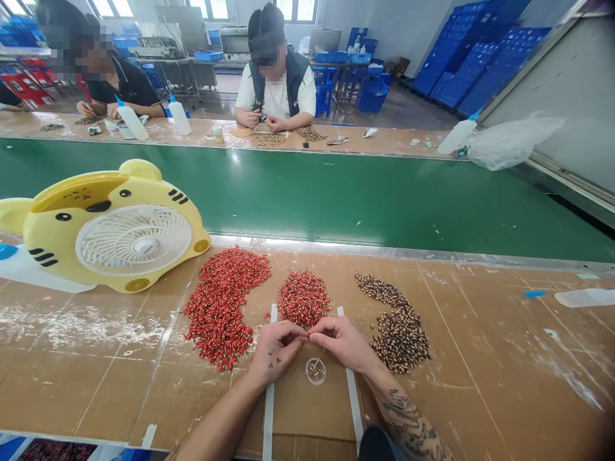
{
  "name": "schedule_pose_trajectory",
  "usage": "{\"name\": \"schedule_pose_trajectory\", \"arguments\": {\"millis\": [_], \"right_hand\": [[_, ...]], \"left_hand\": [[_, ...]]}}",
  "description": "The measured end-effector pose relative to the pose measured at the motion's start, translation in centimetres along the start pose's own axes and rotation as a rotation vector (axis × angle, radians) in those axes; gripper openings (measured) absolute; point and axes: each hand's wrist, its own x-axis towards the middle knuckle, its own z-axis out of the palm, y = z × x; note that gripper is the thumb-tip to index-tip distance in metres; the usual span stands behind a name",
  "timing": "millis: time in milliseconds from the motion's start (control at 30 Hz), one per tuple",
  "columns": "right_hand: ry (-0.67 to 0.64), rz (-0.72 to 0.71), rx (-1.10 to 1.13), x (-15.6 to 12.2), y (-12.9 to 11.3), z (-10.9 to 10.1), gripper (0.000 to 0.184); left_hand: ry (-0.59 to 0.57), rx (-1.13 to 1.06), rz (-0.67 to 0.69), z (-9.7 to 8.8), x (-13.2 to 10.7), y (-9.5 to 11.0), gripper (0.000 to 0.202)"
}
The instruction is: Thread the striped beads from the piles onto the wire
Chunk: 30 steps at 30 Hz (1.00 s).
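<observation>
Item: left hand [279, 349] and right hand [344, 344]. We held a tiny reddish piece [308, 333] in narrow, meeting pinches; its long axis we could not tell. Outward, we listed: clear round plastic dish [321, 379], six o'clock, between both hands, thin pale stick [315, 366] tilted one-to-seven; small red-and-cream heap [302, 298], twelve, close; dark-brown-and-cream heap [403, 336], three, nearer right; large red heap [225, 307], nine-to-ten; yellow animal-faced plastic fan [137, 224], ten, beyond.
</observation>
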Motion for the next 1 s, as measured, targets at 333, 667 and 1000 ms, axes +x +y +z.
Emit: {"name": "schedule_pose_trajectory", "arguments": {"millis": [333, 667, 1000], "right_hand": [[0.227, -0.083, 0.008, -1.0, 0.7, -1.4, 0.022], [0.102, -0.187, -0.095, -1.4, 0.5, -2.0, 0.019], [-0.175, -0.233, -0.128, -1.8, 0.2, -2.1, 0.011]], "left_hand": [[0.115, 0.093, -0.005, -0.8, 2.4, 1.3, 0.012], [0.066, 0.565, 0.038, -4.9, 5.3, 2.0, 0.02], [-0.294, 0.935, -0.152, -6.9, 2.1, 2.6, 0.022]]}}
